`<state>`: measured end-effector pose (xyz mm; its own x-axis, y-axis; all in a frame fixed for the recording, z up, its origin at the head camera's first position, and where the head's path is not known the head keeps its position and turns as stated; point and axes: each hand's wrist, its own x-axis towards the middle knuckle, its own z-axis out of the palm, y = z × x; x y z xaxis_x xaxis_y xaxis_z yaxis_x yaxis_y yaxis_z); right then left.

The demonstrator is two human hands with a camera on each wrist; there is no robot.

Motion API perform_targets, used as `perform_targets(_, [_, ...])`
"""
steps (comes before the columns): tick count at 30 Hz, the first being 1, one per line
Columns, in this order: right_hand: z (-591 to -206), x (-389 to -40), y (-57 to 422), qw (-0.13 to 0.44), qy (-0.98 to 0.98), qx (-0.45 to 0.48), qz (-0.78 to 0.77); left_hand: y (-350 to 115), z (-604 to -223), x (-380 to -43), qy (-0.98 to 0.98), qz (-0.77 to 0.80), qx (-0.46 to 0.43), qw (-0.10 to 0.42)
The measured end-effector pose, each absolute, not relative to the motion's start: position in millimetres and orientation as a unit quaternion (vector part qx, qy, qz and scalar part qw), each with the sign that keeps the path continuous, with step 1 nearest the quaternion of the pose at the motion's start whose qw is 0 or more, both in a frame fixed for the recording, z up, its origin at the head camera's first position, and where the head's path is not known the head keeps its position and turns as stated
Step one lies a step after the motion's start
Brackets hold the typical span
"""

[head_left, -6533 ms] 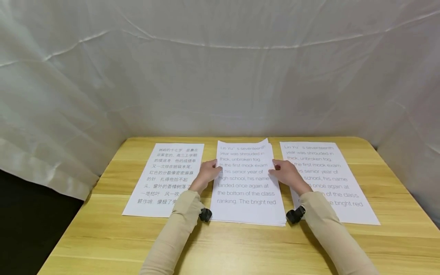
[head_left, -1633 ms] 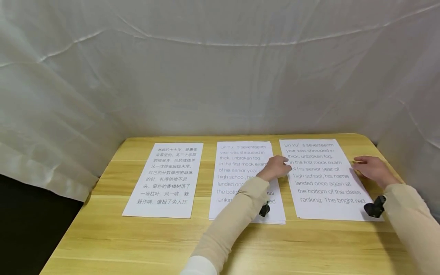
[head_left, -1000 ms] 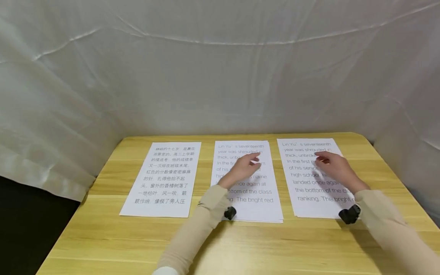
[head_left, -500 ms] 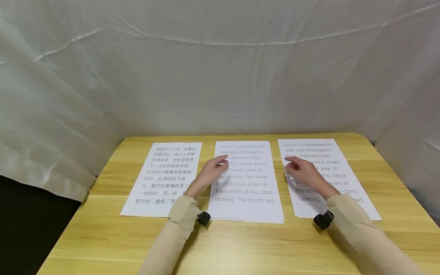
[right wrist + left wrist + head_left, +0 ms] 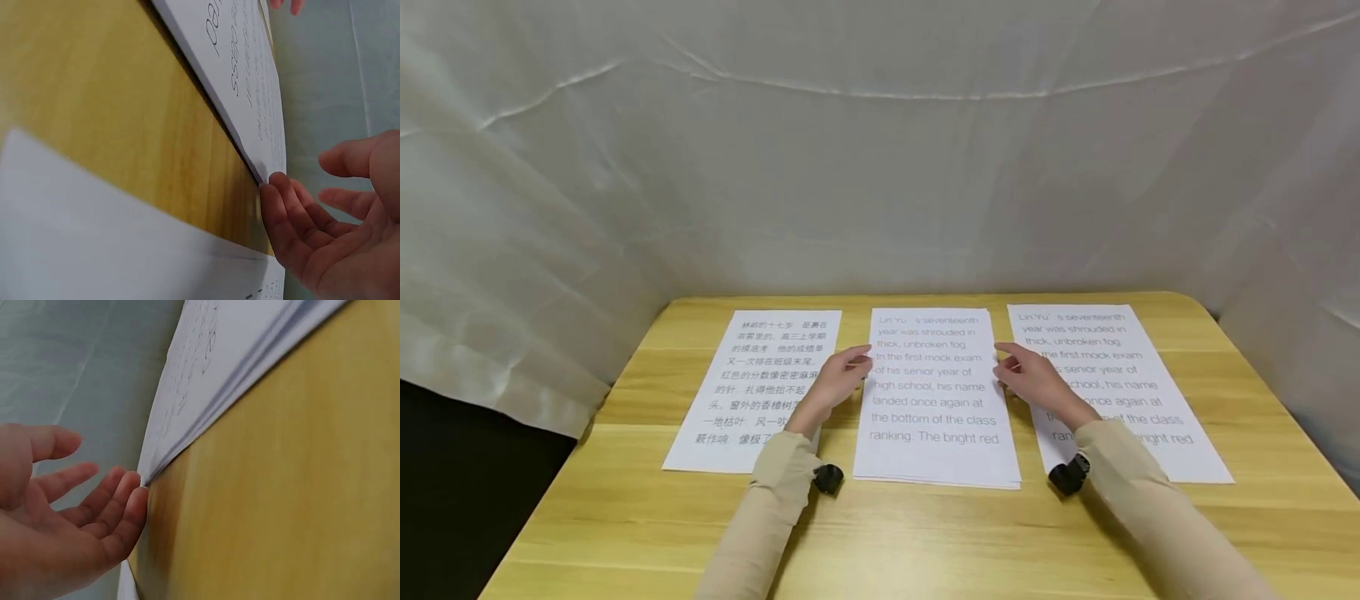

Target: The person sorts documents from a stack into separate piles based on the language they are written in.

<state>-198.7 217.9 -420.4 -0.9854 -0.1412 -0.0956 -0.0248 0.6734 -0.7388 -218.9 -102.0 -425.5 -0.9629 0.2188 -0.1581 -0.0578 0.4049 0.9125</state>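
Observation:
A stack of printed paper (image 5: 936, 458) with English text lies flat in the middle of the table. At its left edge is my left hand (image 5: 835, 379), fingers loosely bent and thumb apart; the left wrist view shows the fingertips (image 5: 134, 494) right at the edge of the sheets (image 5: 250, 356). My right hand (image 5: 1032, 379) mirrors it on the other side. In the right wrist view its lower fingertips (image 5: 270, 187) meet the side of the stack (image 5: 231, 100), the thumb held away. Neither hand grips anything.
To the left lies a sheet with Chinese text (image 5: 730, 454), partly under the left forearm. Another English printed sheet (image 5: 1195, 467) lies to the right, partly covered by the right hand and wrist. The wooden table (image 5: 917, 550) backs onto a pale curtain (image 5: 880, 192).
Both hands have moved left from the right-hand paper, over the papers, and now stand at either side of the middle stack. Earlier, they held that stack's top sheet, its upper corner lifted; it now lies flat.

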Motion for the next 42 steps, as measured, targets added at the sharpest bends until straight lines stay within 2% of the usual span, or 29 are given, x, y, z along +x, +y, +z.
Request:
perform_targets(6, [-426, -204, 219, 0.071, 0.923, -0.014, -0.378, -100, -432, -224, 0.833, 0.535, 0.036, 0.136])
perform_targets(10, [-429, -208, 218, 0.076, 0.923, -0.002, -0.377, -102, -436, -228, 0.836, 0.535, 0.020, 0.123])
perform_targets(20, [-429, -214, 215, 0.104, 0.922, -0.004, -0.373, -100, -435, -238, 0.882, 0.452, 0.081, 0.105])
perform_targets(31, [-426, -216, 213, 0.129, 0.910, 0.014, -0.393, -98, -427, -239, 0.862, 0.484, 0.046, 0.146])
perform_targets(42, [-427, -211, 211, 0.102, 0.926, -0.013, -0.363, -96, -427, -234, 0.844, 0.512, 0.021, 0.162])
